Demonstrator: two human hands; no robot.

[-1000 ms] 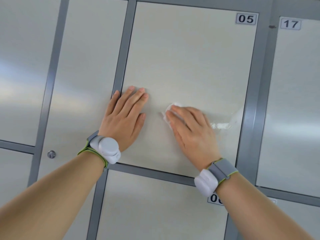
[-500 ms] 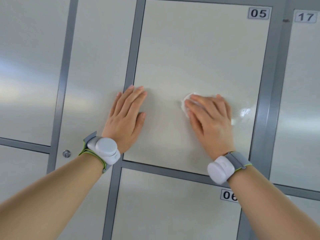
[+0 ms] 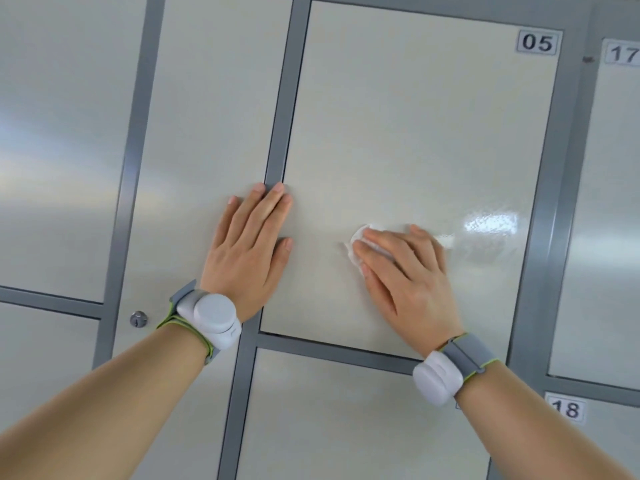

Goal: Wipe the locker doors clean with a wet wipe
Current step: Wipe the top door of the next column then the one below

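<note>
The pale locker door numbered 05 (image 3: 408,126) fills the middle of the head view. My right hand (image 3: 405,271) lies flat on its lower part, fingers straight, pressing a crumpled white wet wipe (image 3: 360,242) against the door; only the wipe's left edge shows past my fingertips. A shiny wet streak (image 3: 485,233) runs to the right of that hand. My left hand (image 3: 252,244) rests flat, fingers straight, across the grey frame strip and the door's left edge.
Grey frame strips (image 3: 280,116) separate the doors. A neighbouring door on the left carries a round keyhole lock (image 3: 139,319). Doors 17 (image 3: 609,202) and 18 (image 3: 568,408) sit at the right, and another door (image 3: 346,420) lies below door 05.
My right hand slid the wipe right and then back to the left, leaving a wet streak on the door's right side. My left hand stayed flat at the door's left edge.
</note>
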